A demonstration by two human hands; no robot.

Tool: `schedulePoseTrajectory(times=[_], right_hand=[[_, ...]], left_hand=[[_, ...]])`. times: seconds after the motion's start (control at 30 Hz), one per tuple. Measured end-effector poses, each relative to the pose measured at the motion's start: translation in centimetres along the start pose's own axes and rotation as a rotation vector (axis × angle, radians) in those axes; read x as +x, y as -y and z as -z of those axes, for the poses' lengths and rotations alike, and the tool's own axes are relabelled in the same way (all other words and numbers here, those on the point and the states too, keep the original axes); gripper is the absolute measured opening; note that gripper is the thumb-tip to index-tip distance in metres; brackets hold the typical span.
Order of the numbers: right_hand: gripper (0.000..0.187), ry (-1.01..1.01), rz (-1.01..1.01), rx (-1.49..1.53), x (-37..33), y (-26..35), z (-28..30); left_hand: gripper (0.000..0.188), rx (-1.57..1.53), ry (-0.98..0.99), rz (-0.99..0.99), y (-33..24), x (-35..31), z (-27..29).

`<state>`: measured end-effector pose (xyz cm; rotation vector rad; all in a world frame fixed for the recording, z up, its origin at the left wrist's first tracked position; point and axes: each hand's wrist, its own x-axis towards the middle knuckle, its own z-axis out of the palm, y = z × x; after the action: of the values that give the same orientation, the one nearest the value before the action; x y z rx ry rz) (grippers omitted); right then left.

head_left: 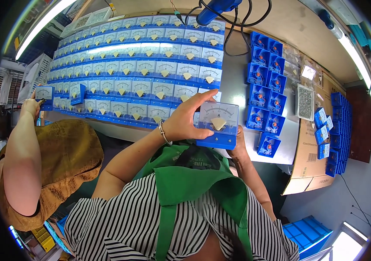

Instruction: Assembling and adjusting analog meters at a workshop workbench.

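In front of my chest is an analog panel meter [218,124] with a blue base, a clear cover and a cream fan-shaped piece below its scale. My left hand [184,121] is closed round its left side, thumb on the front and index finger stretched along the top. At the meter's right edge, my right hand [239,145] grips it from beside and behind; most of those fingers are hidden. Just beyond my left hand, rows of similar meters [161,71] cover the left part of the bench. Open blue housings [260,96] with orange parts inside stand in two columns to the right.
At the left, a co-worker's hand [31,106] is at another meter [44,93]. A blue tool [213,12] with black cables hangs over the far edge. A tray of small parts [305,102] and cardboard [309,167] lie right, near stacked blue housings [341,130].
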<state>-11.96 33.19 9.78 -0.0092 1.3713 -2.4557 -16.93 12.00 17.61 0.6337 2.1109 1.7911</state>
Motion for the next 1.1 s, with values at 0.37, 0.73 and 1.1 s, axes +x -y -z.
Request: schedulePoseTrajectory(times=[0.37, 0.73, 1.1], right_hand=[[0.022, -0.026, -0.023, 0.016, -0.1, 0.3, -0.3], [0.02, -0.082, -0.068, -0.357, 0.1, 2.1, 1.7], [0.024, -0.265, 0.383, -0.771, 0.0, 11.5, -1.5]], left_hand=[[0.095, -0.005, 0.016, 0.002, 0.1, 0.3, 0.0], [0.093, 0.09, -0.046, -0.023, 0.4, 0.8, 0.4], [0.091, 0.23, -0.144, -0.119, 1.9, 0.9, -0.1]])
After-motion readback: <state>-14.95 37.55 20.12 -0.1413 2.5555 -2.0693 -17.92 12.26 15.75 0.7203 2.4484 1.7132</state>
